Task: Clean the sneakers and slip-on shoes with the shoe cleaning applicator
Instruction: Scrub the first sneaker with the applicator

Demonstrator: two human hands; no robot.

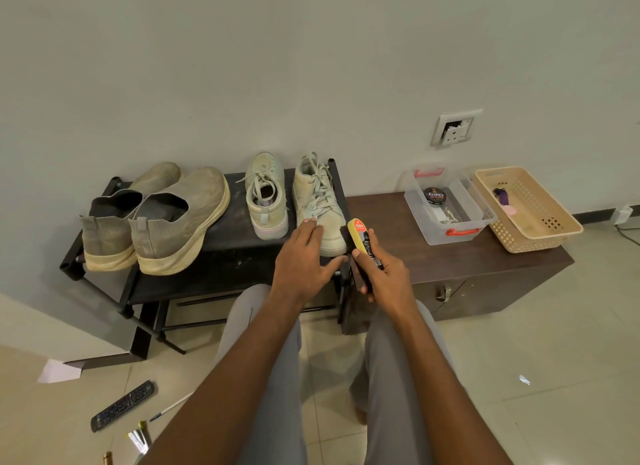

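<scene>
Resting with straight fingers on the right lace-up sneaker [320,204], the left hand [304,256] is seen open at the shoe rack [228,256]. The shoe cleaning applicator [363,246] is gripped by the right hand [384,274], its yellow sponge tip just beside that sneaker. The left lace-up sneaker [266,196] and grey slip-on shoes [156,218] are set alongside.

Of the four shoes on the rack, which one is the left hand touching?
The rightmost laced sneaker, at the rack's right end. The left hand rests straight fingers on its heel end; the other sneaker and both slip-ons lie untouched further left.
</scene>
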